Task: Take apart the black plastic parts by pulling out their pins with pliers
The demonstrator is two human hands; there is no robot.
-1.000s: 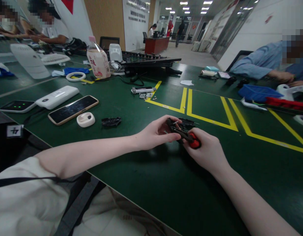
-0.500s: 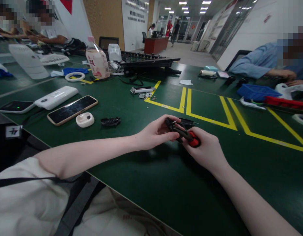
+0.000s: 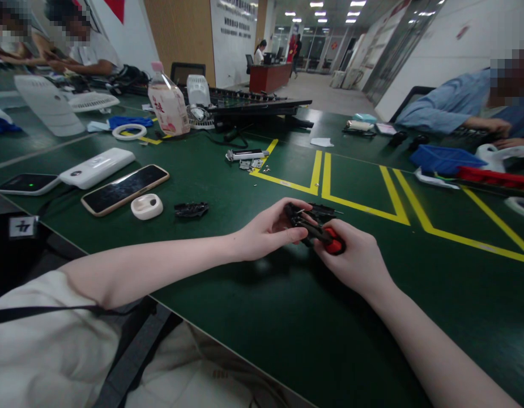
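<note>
My left hand (image 3: 275, 229) pinches a small black plastic part (image 3: 292, 211) between thumb and fingers, above the green table. My right hand (image 3: 356, 249) is wrapped round what looks like a pair of red-handled pliers (image 3: 335, 242). Their dark metal end reaches left to the black part; the exact contact is hidden by my fingers. Just behind my hands lies another black piece (image 3: 323, 212) with a thin pin sticking out to the right. A separate black plastic piece (image 3: 191, 209) lies to the left of my left hand.
Left on the table (image 3: 262, 300) are a phone (image 3: 126, 190), a cream case (image 3: 147, 207) and a white power bank (image 3: 98, 168). A drink bottle (image 3: 168, 105) stands behind. Small metal parts (image 3: 251, 164) lie ahead beside yellow tape. A person in blue (image 3: 446, 105) sits at the right.
My hands stay almost in place. The pliers and right hand have shifted very slightly left, and the black part has barely moved.
</note>
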